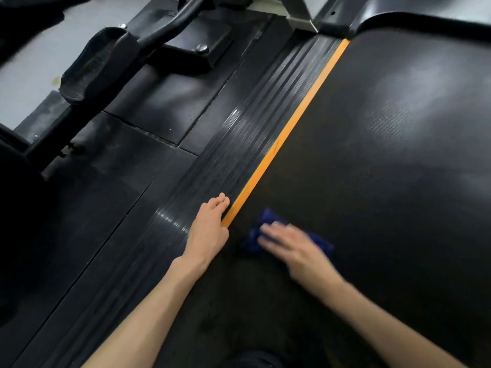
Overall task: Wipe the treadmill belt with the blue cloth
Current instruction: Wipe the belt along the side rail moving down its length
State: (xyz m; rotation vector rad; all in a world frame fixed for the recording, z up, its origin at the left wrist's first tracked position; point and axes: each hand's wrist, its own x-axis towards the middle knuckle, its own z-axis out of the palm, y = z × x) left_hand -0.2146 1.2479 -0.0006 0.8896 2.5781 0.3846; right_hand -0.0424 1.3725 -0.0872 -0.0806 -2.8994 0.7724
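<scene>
the blue cloth point(254, 240) lies bunched on the treadmill belt point(385, 155), close to the belt's left edge and in the near part of it. the right hand point(289, 248) rests flat on top of the cloth, palm down, with the fingers stretched out rather than curled round it; the hand is released, pressing on the fabric, not grasping it. both hand and cloth are blurred, so the finer lie of the fingers cannot be told. blue fabric shows beyond the fingertips and on both sides of the hand.

just beside the cloth, the left hand point(210, 229) lies palm down across the belt's left edge. its fingers are straight and held together, released and holding nothing, with the fingertips on the ribbed side rail point(239, 134) and the inner side of the hand over the orange strip point(287, 134) that runs between rail and belt. both forearms are bare and reach in from the near edge.

at the belt's far end sits the black motor cover point(425, 19). left of the rail lie dark rubber floor mats point(106, 195), and on them, well apart from the hands, stands another machine with a black foot pedal point(93, 65).
</scene>
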